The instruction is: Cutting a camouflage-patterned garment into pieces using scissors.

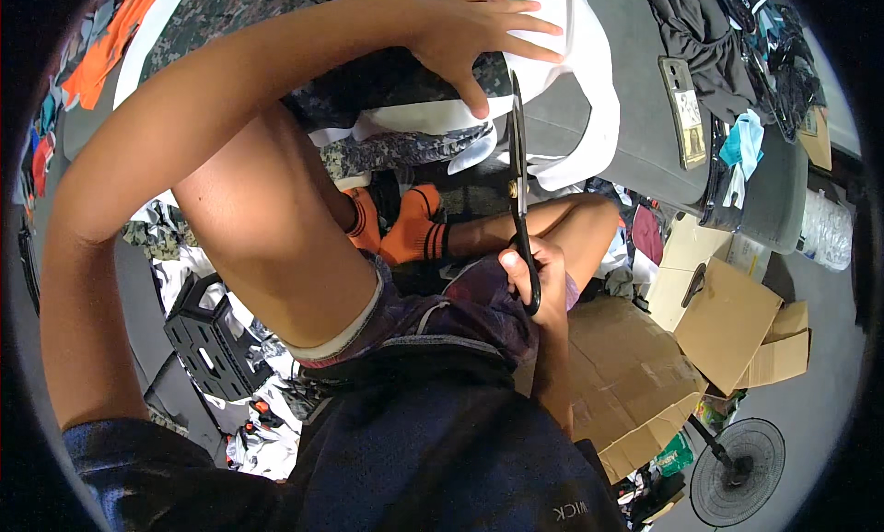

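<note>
— What did the 2 hands have?
— The right hand (534, 274) was curled tight through the handles of the black scissors (518, 177), blades nearly shut at the white fabric (575, 81) over the grey table's (645, 117) near edge.
— And the left hand (470, 36)?
— Flat, fingers spread (gripping nothing), pressing the camouflage cloth (405, 81) beside the blades.

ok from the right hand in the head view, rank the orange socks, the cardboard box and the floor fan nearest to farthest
From the right hand holding the scissors:
1. Orange socks, just to its left by the knees.
2. Cardboard box, lower right, on the floor.
3. Floor fan, far lower right corner.
</note>
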{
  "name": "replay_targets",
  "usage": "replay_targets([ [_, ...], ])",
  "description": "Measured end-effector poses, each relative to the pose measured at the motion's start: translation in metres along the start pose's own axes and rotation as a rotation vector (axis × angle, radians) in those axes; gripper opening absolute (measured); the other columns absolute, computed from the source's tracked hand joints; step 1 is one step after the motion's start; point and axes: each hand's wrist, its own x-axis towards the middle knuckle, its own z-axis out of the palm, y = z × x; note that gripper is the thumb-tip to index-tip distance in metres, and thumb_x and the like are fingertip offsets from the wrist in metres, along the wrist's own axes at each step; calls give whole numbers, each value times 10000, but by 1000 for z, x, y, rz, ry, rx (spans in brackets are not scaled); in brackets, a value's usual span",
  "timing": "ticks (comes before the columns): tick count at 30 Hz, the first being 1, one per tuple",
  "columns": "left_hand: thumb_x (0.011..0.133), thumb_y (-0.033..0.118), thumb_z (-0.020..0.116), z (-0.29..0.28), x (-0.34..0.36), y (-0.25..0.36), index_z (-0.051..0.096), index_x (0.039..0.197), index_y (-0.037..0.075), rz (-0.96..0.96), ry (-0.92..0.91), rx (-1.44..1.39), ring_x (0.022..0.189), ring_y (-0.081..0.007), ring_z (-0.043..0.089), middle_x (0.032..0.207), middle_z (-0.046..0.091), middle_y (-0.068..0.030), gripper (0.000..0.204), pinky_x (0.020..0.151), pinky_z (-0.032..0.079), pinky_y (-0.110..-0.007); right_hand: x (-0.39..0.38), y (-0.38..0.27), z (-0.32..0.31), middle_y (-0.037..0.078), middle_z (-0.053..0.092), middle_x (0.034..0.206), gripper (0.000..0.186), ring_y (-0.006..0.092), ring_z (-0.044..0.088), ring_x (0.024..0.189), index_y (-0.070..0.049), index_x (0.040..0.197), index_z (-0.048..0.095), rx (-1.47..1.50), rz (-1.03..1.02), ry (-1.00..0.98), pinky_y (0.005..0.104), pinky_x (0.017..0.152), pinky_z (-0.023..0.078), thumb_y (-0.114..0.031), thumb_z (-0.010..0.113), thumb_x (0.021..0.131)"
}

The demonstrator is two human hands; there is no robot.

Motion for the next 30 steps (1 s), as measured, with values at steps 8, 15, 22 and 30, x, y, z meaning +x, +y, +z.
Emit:
replay_targets([
  [8, 494, 502, 782, 1, 0, 0, 319, 1458, 249, 3, 5, 2, 1435, -301, 139, 1548, 227, 6, 1099, 1143, 157, -480, 0, -12, -1, -17, 466, 529, 257, 61, 392, 444, -50, 670, 542, -5, 21, -3, 196, 445, 310, -193, 622, 867],
  [15, 501, 504, 781, 0, 0, 1, 324, 1456, 245, -1, 2, 16, 1433, -310, 139, 1548, 227, 2, 1090, 1142, 155, -482, -1, -14, -4, -20, 461, 519, 273, 56, 386, 449, -55, 652, 538, -21, 38, -2, 194, 448, 303, -198, 635, 863],
  [22, 507, 507, 780, 0, 1, 0, 327, 1455, 244, 3, 5, 7, 1435, -301, 136, 1547, 232, 6, 1083, 1143, 155, -482, -2, -24, -10, -42, 408, 539, 298, 64, 334, 490, -73, 625, 485, -49, 76, -3, 210, 469, 279, -166, 651, 855],
  [30, 500, 497, 780, 2, 0, 1, 325, 1457, 244, 3, 17, 15, 1435, -296, 141, 1546, 236, 9, 1089, 1144, 155, -480, -2, -26, -14, -60, 361, 556, 344, 74, 293, 527, -77, 600, 436, -70, 90, -11, 227, 486, 267, -141, 672, 842],
])
